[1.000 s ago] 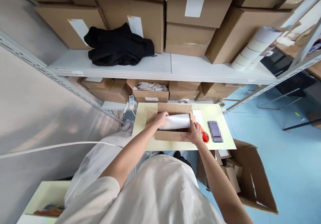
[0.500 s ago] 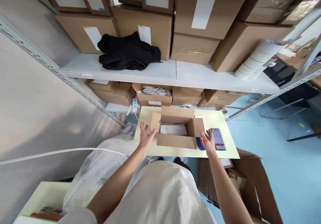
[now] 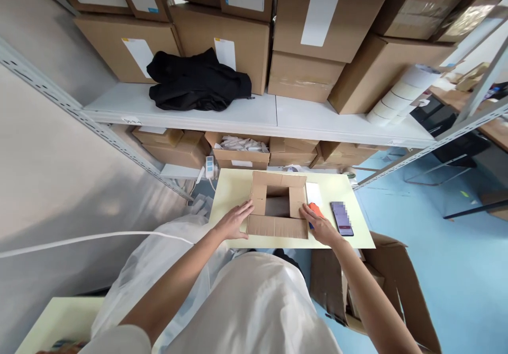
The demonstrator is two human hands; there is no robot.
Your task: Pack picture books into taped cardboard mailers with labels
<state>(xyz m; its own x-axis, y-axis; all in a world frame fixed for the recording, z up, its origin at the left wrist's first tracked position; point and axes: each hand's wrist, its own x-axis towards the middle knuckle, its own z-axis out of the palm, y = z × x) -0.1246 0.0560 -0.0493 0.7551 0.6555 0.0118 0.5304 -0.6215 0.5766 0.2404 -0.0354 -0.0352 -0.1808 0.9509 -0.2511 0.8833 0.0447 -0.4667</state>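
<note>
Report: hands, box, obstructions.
Left hand, right hand open at ends of cardboard box. Short flaps folded in, long flaps spread. Tape dispenser partly hidden by right hand.

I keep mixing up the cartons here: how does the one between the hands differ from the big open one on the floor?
The table carton sits on a pale tabletop; the floor carton stands on the blue floor and looks larger. The table carton's end flaps are folded inward, with the left hand and right hand at them; no hand touches the floor carton. Both are brown cardboard.
</note>
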